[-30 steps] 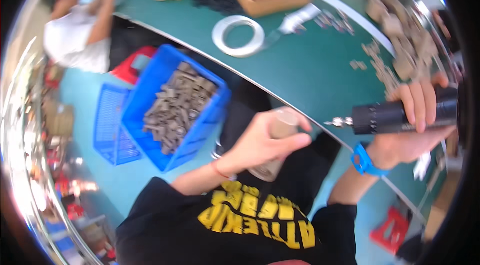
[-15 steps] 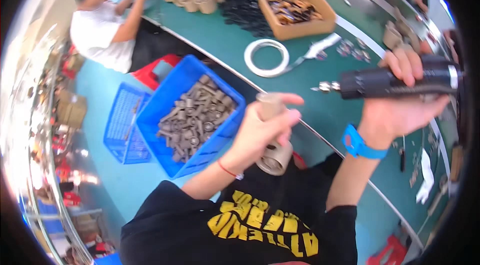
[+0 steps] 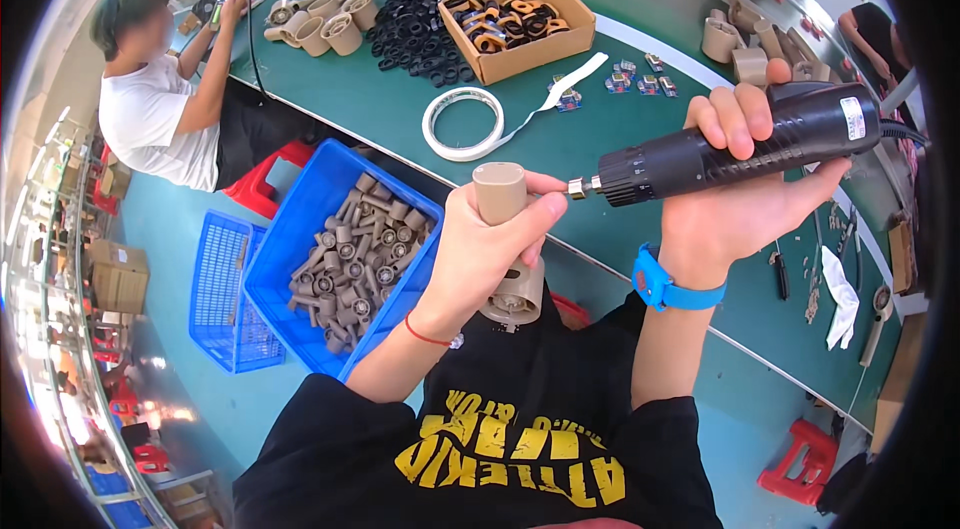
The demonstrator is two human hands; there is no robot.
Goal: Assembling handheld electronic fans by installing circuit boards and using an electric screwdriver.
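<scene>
My left hand (image 3: 468,259) is closed around the handle of a beige plastic housing (image 3: 500,186), shaped like a hair dryer body. Its round, open end with a grille points down near my shirt. In my right hand (image 3: 715,219) lies a black electric screwdriver (image 3: 690,157), held level with fingers over the top and thumb below. The metal tip of the screwdriver reaches my left fingertips, beside the handle; whether it touches the housing I cannot tell. A blue strap (image 3: 675,287) circles my right wrist.
To my left, a blue crate (image 3: 268,274) full of similar beige housings stands beside a blue mesh basket (image 3: 205,294). The green table holds a tape roll (image 3: 428,124), small circuit boards (image 3: 640,79), black rings (image 3: 412,24) and a cardboard box (image 3: 500,67). A person (image 3: 150,109) works at the far left.
The screwdriver has come left, its tip now at my left fingers rather than apart from them. My view has shifted, so the table and crate show a little differently.
</scene>
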